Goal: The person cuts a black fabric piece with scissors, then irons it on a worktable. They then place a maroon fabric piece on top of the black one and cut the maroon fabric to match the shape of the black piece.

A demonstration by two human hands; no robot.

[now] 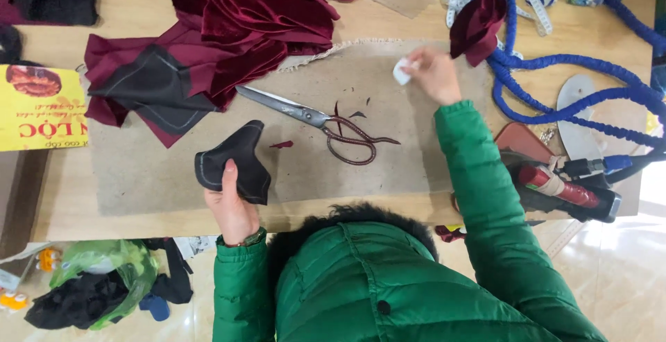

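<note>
Black fabric piece (232, 164) with pale stitching sits pinched in the left hand (232, 207) — thumb on top, fingers closed beneath it, near the bench's front edge. The right hand (433, 73) closes its fingers on a small white chalk (402, 72) farther back. Between the hands lie large scissors (316, 120) on a grey felt mat (173, 175) — burgundy velvet (263, 16) is heaped behind, a blue cord (569, 85) coiled at the right.

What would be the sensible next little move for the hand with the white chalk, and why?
Probably bring the right hand with its chalk back to the black piece pinched in the left hand. The chalk sits far from that piece, and the scissors lie idle between them.
</note>
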